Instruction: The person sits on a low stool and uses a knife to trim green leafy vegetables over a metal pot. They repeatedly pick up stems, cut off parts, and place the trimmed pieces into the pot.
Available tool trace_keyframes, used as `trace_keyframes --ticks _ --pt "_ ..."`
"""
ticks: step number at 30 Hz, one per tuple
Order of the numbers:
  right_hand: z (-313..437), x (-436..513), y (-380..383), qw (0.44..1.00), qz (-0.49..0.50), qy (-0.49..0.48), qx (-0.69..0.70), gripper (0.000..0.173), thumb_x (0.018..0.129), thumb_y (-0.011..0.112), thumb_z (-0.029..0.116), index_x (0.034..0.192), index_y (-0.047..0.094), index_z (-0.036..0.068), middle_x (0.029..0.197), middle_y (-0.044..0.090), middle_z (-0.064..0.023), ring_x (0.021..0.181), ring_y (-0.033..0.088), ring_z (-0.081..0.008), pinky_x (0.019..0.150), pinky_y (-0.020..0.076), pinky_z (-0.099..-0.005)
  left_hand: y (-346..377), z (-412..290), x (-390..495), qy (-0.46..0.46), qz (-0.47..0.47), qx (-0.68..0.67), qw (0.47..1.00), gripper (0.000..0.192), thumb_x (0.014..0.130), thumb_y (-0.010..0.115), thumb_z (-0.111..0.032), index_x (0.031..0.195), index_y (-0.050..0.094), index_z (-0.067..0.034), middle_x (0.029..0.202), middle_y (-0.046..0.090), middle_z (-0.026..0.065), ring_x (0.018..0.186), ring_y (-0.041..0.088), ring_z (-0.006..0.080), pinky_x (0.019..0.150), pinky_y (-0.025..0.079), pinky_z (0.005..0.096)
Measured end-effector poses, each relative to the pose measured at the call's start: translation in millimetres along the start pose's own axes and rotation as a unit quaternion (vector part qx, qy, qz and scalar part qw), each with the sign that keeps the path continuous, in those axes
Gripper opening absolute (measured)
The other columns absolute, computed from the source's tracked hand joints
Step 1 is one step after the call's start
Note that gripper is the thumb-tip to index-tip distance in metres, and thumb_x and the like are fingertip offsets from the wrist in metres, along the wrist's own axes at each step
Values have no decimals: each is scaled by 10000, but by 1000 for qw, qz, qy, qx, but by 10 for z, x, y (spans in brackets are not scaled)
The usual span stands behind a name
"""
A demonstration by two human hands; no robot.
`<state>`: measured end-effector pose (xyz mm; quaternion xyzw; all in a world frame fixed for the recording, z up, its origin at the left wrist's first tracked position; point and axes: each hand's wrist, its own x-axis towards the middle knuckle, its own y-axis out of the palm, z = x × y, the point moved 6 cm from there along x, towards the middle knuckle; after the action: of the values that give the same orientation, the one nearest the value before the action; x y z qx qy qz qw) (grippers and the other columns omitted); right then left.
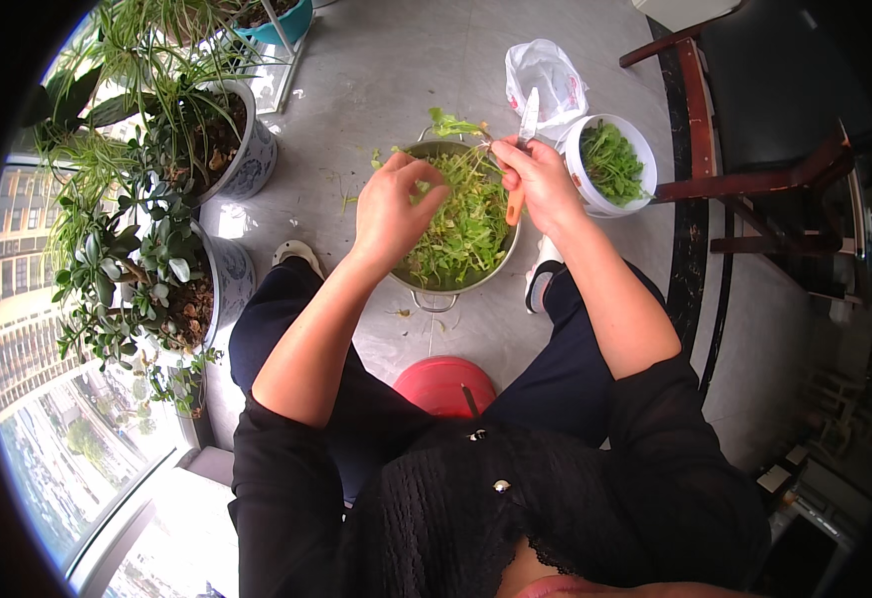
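Note:
My right hand (532,176) grips a small knife with an orange handle (514,205), its blade (530,113) pointing away from me. Thumb and fingers of the same hand also pinch the root end of a leafy green sprig (451,124), whose leaves reach left over the pot's far rim. Above the left side of the pot is my left hand (399,205), thumb and index finger apart and nothing visible between them. Beneath both hands a round metal pot (514,250) with loop handles holds a heap of leafy greens (466,232).
Right of the pot, a white plastic bucket (649,153) contains greens (612,163). Behind it lies an open white plastic bag (544,71). Potted plants (238,161) line the window at left. Wooden chair legs (742,187) stand at right. A red stool (443,381) is between my legs.

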<state>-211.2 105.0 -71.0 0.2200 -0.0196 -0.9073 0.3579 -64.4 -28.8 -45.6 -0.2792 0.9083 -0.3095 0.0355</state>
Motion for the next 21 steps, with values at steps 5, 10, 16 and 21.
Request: trace_keyframes --ticks 5,10,16,21 --pt "-6 2 -14 1000 -3 -3 15 158 918 689 176 963 590 62 791 536 24 637 463 -69 588 397 -211 2 16 -6 7 -9 10 1000 125 812 720 -138 881 688 -39 880 613 62 705 590 182 686 491 317" --pt "12 52 -92 998 -13 -5 59 163 916 686 163 968 583 48 813 537 4 641 469 -82 598 403 -227 -138 156 58 -20 -47 -35 998 136 835 688 -128 859 660 3 830 597 64 659 564 140 645 472 283" --pt "-25 96 -167 985 -26 16 170 172 906 693 135 985 577 35 843 542 -26 641 482 -107 606 411 -264 -243 237 47 -87 -44 -19 995 191 847 685 -159 812 646 25 669 585 58 597 543 128 597 450 285" --pt "-44 90 -145 980 -43 16 195 188 898 710 132 990 581 31 838 546 -26 644 484 -110 610 409 -260 0 118 -55 -70 79 11 994 232 824 668 -275 836 694 -45 710 668 125 667 661 289 639 506 403"
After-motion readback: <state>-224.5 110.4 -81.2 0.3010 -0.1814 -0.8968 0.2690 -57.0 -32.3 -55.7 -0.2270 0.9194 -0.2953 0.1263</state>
